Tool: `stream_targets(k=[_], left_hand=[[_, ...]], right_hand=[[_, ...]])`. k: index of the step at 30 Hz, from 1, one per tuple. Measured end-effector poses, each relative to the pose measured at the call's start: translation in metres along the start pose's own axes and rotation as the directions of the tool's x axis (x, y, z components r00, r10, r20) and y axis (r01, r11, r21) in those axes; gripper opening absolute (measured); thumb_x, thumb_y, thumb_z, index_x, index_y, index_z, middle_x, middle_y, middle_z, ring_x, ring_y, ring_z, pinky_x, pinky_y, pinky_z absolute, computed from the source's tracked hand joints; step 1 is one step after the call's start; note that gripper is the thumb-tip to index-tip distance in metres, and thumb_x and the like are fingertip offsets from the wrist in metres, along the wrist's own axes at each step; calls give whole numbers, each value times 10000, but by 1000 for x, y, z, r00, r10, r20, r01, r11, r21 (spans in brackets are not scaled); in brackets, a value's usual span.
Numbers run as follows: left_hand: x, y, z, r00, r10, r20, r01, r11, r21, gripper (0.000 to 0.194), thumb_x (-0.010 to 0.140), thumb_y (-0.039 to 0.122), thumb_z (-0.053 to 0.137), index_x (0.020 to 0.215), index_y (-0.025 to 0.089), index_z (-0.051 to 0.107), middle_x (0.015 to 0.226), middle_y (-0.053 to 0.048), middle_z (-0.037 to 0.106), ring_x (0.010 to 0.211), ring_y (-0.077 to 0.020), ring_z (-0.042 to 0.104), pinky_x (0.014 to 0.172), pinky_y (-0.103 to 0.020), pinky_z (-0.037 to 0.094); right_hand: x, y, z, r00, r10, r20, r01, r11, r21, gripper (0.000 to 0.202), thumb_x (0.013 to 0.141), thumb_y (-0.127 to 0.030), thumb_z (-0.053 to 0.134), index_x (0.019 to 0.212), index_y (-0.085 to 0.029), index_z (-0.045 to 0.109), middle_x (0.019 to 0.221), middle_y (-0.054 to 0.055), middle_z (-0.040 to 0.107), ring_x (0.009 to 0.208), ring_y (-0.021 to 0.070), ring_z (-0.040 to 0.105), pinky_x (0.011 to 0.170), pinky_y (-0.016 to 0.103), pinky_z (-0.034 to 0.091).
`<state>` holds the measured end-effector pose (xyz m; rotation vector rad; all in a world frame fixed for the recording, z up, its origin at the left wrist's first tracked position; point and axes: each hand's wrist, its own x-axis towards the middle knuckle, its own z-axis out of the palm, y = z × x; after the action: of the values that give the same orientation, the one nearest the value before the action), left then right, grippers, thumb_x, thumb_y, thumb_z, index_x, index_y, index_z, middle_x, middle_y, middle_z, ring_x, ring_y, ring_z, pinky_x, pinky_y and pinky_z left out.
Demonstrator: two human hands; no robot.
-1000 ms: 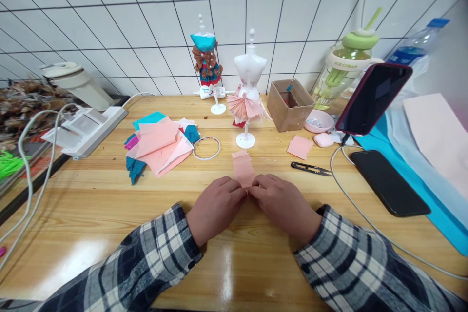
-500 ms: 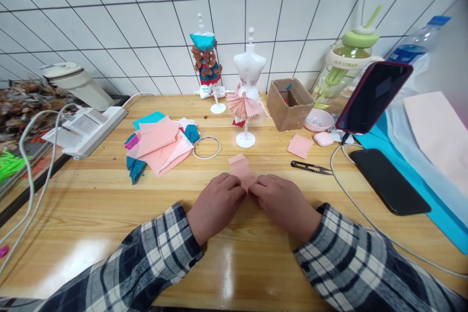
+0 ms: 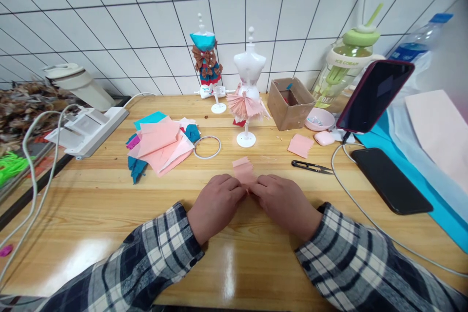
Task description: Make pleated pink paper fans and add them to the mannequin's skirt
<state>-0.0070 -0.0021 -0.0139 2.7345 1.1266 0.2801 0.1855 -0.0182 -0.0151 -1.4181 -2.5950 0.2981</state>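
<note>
A small piece of pink crepe paper (image 3: 244,169) with jagged edges lies on the wooden table, its near end pinched from both sides. My left hand (image 3: 218,204) has its fingers closed on the left of that end. On the right, my right hand (image 3: 283,203) grips the same end, fingertips close to the left ones. What the fingertips do underneath is hidden. Behind the paper stands a white mini dress form (image 3: 250,66) wearing a pleated pink paper skirt (image 3: 244,106). Black thread snips (image 3: 312,166) and another pink paper piece (image 3: 300,146) lie to the right.
Coloured paper scraps (image 3: 163,146) and a white ring (image 3: 207,147) lie left of centre. At the back are a dressed form (image 3: 206,61), a cardboard box (image 3: 290,103) and a pink bowl (image 3: 320,121). Two phones, one flat (image 3: 391,180), and a white cable (image 3: 369,219) occupy the right.
The free end of the pink crepe paper has shifted slightly right and down, and less of it shows beyond the fingers. Both hands stay nearly in place.
</note>
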Motion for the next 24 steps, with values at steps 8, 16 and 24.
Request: stream_targets(k=[8,16,24], left_hand=[[0,0,-2,999,-13,31,13,1000,-26,160,906,186,517,974,197,662,894,-34,680,857,-198,584,802,-369,478],[1,-1,0,999,14,-38,-15,1000,-26,202,922,207,499,940,206,700,902,-61,656,866,-193,569,808,-364,468],[0,0,-1,1000,-20,-7,19,1000,-15,169,907,208,526,964,214,684,852,-34,680,825,-201,586,789,-374,460]], right_hand=[[0,1,-2,1000,-8,30,9,1000,-22,143,903,-150,496,976,-223,596,898,22,632,818,181,552,677,291,374],[0,1,-2,1000,-6,29,6,1000,-10,141,907,-148,483,940,-214,603,893,20,635,814,173,562,673,290,378],[-1,-1,-1,1000,-4,9,4,1000,-4,209,906,-149,492,1063,-238,597,924,15,649,817,170,576,669,288,386]])
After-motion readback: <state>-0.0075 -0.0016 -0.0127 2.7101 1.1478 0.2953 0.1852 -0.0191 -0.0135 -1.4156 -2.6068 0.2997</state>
